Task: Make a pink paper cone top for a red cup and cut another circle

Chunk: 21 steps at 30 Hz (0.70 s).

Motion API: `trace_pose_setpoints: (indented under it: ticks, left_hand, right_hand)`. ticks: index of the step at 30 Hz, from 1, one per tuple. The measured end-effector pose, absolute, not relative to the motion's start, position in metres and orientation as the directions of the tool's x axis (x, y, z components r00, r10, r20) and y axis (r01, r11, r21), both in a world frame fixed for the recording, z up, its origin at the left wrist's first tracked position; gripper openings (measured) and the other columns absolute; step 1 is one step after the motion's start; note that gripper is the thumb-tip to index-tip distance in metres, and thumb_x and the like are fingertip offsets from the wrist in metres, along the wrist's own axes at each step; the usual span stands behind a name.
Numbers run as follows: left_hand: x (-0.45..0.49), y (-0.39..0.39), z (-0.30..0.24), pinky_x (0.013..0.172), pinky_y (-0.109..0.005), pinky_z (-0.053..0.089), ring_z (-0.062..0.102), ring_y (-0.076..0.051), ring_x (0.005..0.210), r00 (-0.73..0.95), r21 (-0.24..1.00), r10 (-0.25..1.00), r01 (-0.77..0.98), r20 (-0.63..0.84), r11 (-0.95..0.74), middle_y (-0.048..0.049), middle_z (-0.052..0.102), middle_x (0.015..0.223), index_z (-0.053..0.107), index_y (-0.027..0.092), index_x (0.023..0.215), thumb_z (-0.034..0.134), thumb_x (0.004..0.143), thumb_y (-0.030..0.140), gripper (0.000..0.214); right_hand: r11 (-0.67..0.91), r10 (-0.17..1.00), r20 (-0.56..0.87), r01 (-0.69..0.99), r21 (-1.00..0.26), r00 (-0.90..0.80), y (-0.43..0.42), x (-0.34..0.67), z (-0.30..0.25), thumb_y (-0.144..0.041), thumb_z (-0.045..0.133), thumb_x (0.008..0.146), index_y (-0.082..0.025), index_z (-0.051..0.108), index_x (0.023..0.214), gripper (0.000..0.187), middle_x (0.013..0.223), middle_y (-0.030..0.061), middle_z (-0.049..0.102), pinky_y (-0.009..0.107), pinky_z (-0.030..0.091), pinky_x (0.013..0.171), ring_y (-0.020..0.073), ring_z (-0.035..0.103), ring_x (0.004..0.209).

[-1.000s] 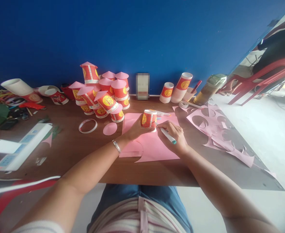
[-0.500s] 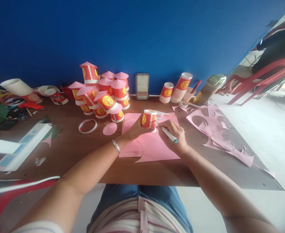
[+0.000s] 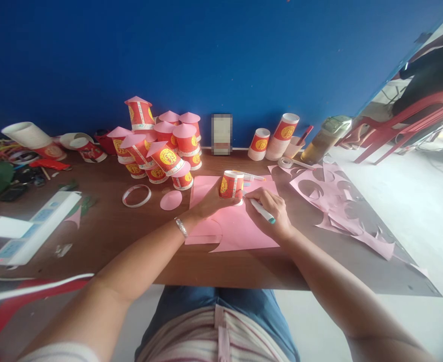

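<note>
A red and yellow paper cup stands upside down on a pink paper sheet near the table's front edge. My left hand is wrapped round the cup's left side and holds it in place. My right hand grips a white marker with a green cap, its tip against the base of the cup on the right. A bracelet sits on my left wrist.
A pile of red cups with pink cone tops stands behind. A tape ring and pink disc lie left. Pink cut-out scraps lie right. A power strip is far left. Stacked cups and a bottle are at the back.
My right hand has shifted the marker slightly along the cup's base. The left hand and cup have stayed put.
</note>
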<state>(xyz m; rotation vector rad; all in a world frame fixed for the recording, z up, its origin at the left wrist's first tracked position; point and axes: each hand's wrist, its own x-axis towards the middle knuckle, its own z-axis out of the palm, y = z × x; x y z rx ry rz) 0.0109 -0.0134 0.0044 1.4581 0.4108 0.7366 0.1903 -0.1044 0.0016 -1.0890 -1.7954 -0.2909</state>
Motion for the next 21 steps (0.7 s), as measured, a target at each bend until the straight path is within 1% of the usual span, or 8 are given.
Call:
trace_pose_setpoints:
  ticks: [4, 9, 13, 18, 21]
  left_hand:
    - [0.0111, -0.0116, 0.0008, 0.094, -0.039, 0.051, 0.062, -0.024, 0.106, 0.722, 0.975, 0.661, -0.210, 0.203, -0.071, -0.0091, 0.068, 0.114, 0.065, 0.018, 0.121, 0.085, 0.083, 0.044, 0.050]
    - [0.0094, -0.0093, -0.0055, 0.093, -0.039, 0.051, 0.062, -0.024, 0.107, 0.721, 0.980, 0.670, -0.195, 0.177, -0.049, -0.0094, 0.068, 0.116, 0.064, 0.019, 0.125, 0.086, 0.083, 0.042, 0.053]
    - [0.0097, -0.0091, -0.0045, 0.093, -0.038, 0.051, 0.063, -0.024, 0.107, 0.727, 0.979, 0.662, -0.194, 0.184, -0.060, -0.0095, 0.069, 0.116, 0.064, 0.018, 0.125, 0.085, 0.083, 0.042, 0.053]
    - [0.0102, -0.0104, -0.0003, 0.094, -0.039, 0.052, 0.065, -0.026, 0.109, 0.733, 0.978, 0.650, -0.192, 0.200, -0.085, -0.0098, 0.071, 0.115, 0.065, 0.018, 0.126, 0.084, 0.084, 0.044, 0.053]
    - [0.0089, -0.0100, -0.0035, 0.094, -0.040, 0.052, 0.064, -0.027, 0.113, 0.724, 0.978, 0.661, -0.191, 0.198, -0.085, -0.0107, 0.069, 0.119, 0.062, 0.019, 0.130, 0.085, 0.084, 0.043, 0.057]
  right_hand:
    - [0.581, 0.511, 0.851, 0.777, -0.242, -0.117, -0.1043, 0.1896, 0.0028, -0.009, 0.062, 0.093, -0.025, 0.063, 0.096, 0.016, 0.077, -0.0027, 0.070, 0.025, 0.050, 0.060, 0.0128, 0.065, 0.064]
    - [0.595, 0.542, 0.830, 0.758, -0.266, -0.134, -0.1045, 0.1898, 0.0020, -0.009, 0.062, 0.094, -0.025, 0.063, 0.098, 0.016, 0.080, -0.0019, 0.071, 0.025, 0.050, 0.062, 0.0133, 0.067, 0.068]
    - [0.595, 0.546, 0.828, 0.754, -0.277, -0.127, -0.1041, 0.1902, 0.0008, -0.010, 0.063, 0.094, -0.025, 0.063, 0.097, 0.015, 0.081, -0.0019, 0.071, 0.025, 0.051, 0.063, 0.0133, 0.067, 0.068]
    - [0.584, 0.517, 0.846, 0.775, -0.241, -0.126, -0.1052, 0.1880, 0.0055, -0.008, 0.062, 0.093, -0.024, 0.062, 0.097, 0.017, 0.077, -0.0025, 0.069, 0.025, 0.050, 0.061, 0.0132, 0.065, 0.064]
    - [0.591, 0.480, 0.867, 0.779, -0.209, -0.132, -0.1065, 0.1857, 0.0096, -0.007, 0.063, 0.094, -0.025, 0.062, 0.098, 0.018, 0.076, -0.0023, 0.069, 0.026, 0.051, 0.060, 0.0132, 0.065, 0.063]
